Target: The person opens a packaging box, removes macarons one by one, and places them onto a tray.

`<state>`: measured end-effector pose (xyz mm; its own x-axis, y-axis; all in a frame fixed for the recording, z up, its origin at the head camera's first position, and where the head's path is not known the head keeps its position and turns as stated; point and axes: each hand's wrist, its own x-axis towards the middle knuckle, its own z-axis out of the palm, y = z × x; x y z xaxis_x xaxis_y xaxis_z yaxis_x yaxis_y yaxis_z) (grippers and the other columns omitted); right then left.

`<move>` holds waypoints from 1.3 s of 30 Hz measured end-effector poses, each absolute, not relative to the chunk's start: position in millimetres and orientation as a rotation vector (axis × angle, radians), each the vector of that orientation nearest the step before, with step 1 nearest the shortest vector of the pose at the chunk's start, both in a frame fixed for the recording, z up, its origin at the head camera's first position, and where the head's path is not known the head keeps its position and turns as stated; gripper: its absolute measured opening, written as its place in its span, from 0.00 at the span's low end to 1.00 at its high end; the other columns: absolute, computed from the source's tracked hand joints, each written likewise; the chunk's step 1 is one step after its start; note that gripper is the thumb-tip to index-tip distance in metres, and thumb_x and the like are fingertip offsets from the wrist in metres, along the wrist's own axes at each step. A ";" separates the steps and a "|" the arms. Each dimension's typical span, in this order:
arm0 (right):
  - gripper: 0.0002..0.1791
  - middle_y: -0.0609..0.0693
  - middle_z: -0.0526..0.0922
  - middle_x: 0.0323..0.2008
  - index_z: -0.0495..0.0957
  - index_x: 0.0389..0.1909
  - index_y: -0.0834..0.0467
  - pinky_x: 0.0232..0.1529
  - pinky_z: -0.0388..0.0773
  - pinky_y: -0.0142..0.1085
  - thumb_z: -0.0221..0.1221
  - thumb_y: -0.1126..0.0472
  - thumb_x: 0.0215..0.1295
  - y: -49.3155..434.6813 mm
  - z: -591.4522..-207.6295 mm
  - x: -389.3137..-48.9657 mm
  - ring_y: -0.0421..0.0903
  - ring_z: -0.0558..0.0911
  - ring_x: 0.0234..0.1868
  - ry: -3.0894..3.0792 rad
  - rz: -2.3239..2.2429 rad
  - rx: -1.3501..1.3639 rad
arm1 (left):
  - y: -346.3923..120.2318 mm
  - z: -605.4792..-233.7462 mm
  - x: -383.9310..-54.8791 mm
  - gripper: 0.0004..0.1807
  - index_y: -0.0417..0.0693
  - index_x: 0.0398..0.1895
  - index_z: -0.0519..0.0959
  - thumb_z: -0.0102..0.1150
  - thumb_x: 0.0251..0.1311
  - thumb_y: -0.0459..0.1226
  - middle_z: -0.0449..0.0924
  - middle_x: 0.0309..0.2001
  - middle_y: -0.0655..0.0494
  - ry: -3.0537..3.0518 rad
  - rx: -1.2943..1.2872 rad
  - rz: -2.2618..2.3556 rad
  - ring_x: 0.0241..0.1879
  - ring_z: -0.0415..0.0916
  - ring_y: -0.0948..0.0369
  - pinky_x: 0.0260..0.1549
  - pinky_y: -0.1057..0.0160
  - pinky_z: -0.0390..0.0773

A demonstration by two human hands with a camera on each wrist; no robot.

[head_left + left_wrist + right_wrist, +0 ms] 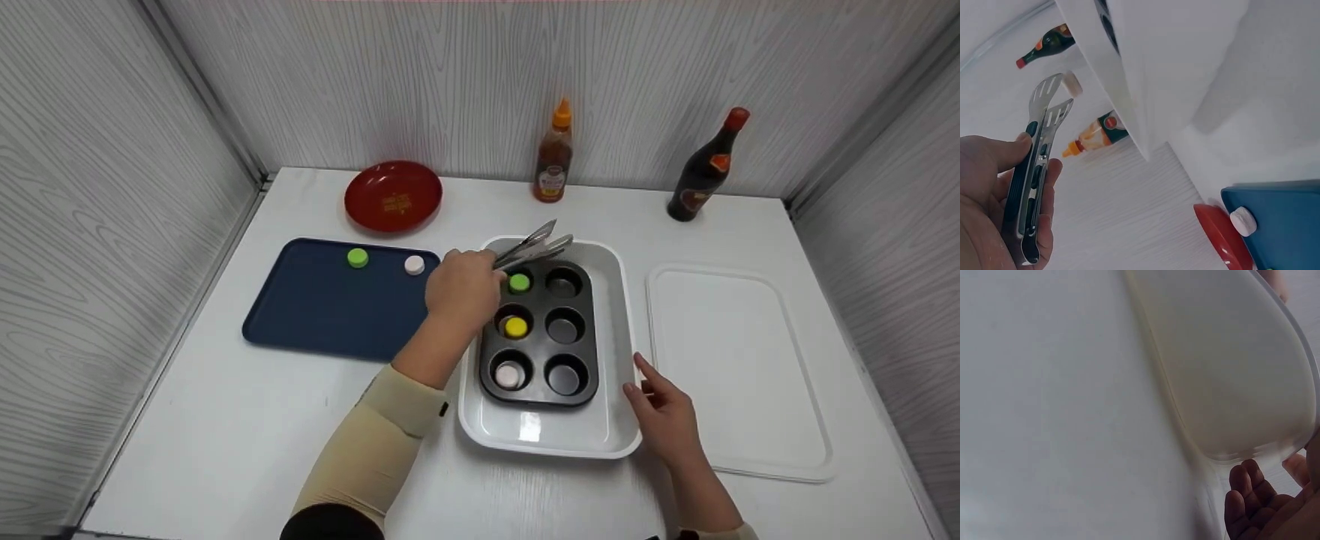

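Grey wood-grained walls [442,82] enclose a white counter [187,442], and along its far side stand a red plate [394,180], a sauce bottle [553,157] with an orange nozzle and a dark bottle [701,176] with a red cap. Near the counter's right side lies a flat white panel [735,360] with a raised edge. On the left, in front of the red plate, a blue tray [315,307] carries a green disc [358,258] and a pale disc [414,265] near its far edge. Between tray and panel sits a white tub [529,429] holding a dark muffin pan [539,341] of six cups; its left column contains a green piece [519,283] in the far cup, a yellow piece [516,327] in the middle one and a pale piece [508,376] in the nearest. The left hand [465,289], below a tan sleeve [375,435], has its fingers wrapped around metal tongs [1037,171], whose slotted ends reach over the far part of the pan. A whitish piece [1072,84] shows at those ends in the left wrist view, though I cannot tell whether they pinch it. The right hand [667,420] rests against the tub's right rim, fingers loosely bent and touching it, the thumb held apart from them.
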<state>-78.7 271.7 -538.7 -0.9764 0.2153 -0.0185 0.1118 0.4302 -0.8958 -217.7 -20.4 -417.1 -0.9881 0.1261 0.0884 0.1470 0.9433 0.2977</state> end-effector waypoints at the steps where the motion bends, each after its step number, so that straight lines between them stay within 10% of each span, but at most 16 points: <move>1: 0.28 0.59 0.84 0.39 0.75 0.74 0.53 0.35 0.81 0.29 0.65 0.64 0.75 271.7 -538.6 -78.7 0.47 0.83 0.35 -2.573 1.599 -0.295 | -24.0 -415.8 -217.4 0.16 0.52 0.59 0.86 0.63 0.75 0.47 0.89 0.51 0.51 -3.014 -0.206 -0.488 0.50 0.81 0.49 0.46 0.48 0.84; 39: 0.29 0.60 0.82 0.41 0.74 0.76 0.52 0.36 0.81 0.31 0.64 0.64 0.76 272.9 -539.7 -78.9 0.48 0.82 0.36 -2.580 1.620 -0.332 | -178.6 -396.7 -222.8 0.16 0.43 0.60 0.85 0.63 0.75 0.40 0.88 0.49 0.39 -2.721 0.354 -0.756 0.48 0.85 0.41 0.38 0.42 0.81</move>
